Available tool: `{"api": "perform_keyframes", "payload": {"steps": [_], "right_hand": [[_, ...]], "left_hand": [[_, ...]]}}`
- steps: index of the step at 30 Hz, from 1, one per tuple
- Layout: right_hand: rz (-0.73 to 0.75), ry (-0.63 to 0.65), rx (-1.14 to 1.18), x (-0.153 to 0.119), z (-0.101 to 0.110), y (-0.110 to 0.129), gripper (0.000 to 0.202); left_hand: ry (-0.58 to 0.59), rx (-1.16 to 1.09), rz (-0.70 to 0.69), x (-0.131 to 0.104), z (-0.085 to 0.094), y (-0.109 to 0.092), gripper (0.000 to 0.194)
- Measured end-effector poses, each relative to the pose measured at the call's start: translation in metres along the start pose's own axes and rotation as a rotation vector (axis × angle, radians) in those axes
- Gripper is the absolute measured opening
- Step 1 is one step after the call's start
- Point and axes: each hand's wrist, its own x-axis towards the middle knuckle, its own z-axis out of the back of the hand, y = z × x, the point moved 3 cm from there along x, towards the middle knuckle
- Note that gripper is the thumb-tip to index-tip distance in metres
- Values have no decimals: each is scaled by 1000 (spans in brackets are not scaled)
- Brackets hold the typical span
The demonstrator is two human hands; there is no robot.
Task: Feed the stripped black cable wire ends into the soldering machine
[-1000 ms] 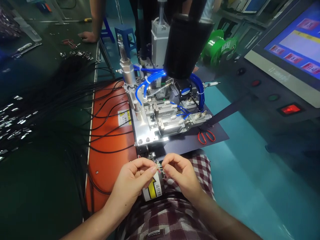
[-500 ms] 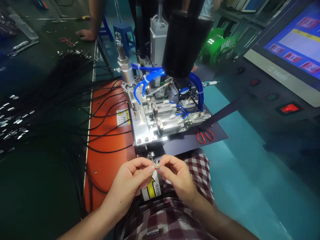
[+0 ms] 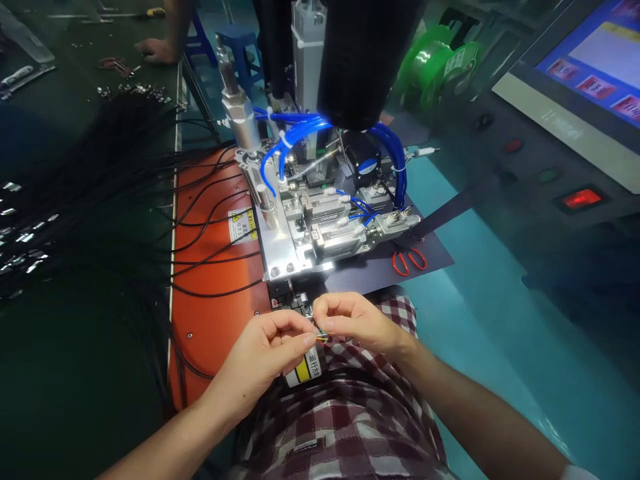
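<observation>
Thin coloured wires (image 3: 322, 337), with yellow, green and red strands, stick out past the tips of my left hand (image 3: 273, 347). Its thumb and forefinger are pinched on them. My right hand (image 3: 353, 322) reaches in from the other side, thumb and forefinger pressed together at the upper edge of the same wires; its exact hold on single strands is too small to make out. Just beyond my fingers is a small dark metal fixture (image 3: 295, 303) at the front of the machine (image 3: 285, 247). Below the hands shows a white label with a yellow arrow (image 3: 303, 370).
Black cables (image 3: 215, 293) run over the orange machine bed (image 3: 220, 320) from bundles on the left table. Red-handled scissors (image 3: 409, 261) lie on the dark plate. A control screen (image 3: 595, 60) stands at right, with a green spool (image 3: 430, 63) behind. Another person's hand (image 3: 156, 51) rests on the far table.
My right hand has turned flatter and shifted slightly up over the wires. My left hand keeps its pinch and has moved a little to the right. The view has tilted slightly.
</observation>
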Motion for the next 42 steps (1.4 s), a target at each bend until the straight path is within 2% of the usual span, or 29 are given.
{"api": "perform_keyframes", "payload": {"steps": [2, 6, 10, 13, 17, 20, 25, 28, 30, 35, 37, 42], "right_hand": [[14, -44, -41, -1, -2, 2, 19], [60, -273, -175, -8, -11, -1, 12], [104, -442, -312, -16, -26, -4, 9], [162, -516, -348, -18, -29, -2, 13], [131, -471, -359, -18, -25, 1, 8], [139, -498, -382, -18, -21, 2, 5], [228, -559, -522, -20, -25, 2, 9], [268, -543, -670, -22, -26, 6, 12], [236, -505, -707, -21, -25, 9, 12], [-17, -335, -381, -16, -20, 7, 16], [-23, -352, -325, -17, -22, 5, 18], [84, -466, -393, -20, -26, 1, 15]], "left_hand": [[-44, 8, -2, 0, 1, 0, 22], [-143, -10, 14, 1, 3, 2, 22], [-158, -13, -35, 1, 2, 2, 22], [-158, 19, -66, 1, 3, 2, 22], [-161, 27, -43, 0, 4, 5, 24], [-165, 33, -58, 1, 4, 5, 23], [-170, 70, -82, 2, 3, 0, 20], [-171, 132, -103, 0, 1, -4, 19], [-159, 182, -127, -1, 1, -7, 19], [-111, 192, -128, -2, 0, -8, 20], [-118, 161, -123, -2, 1, -8, 20], [-139, 160, -120, -2, 1, -5, 20]]}}
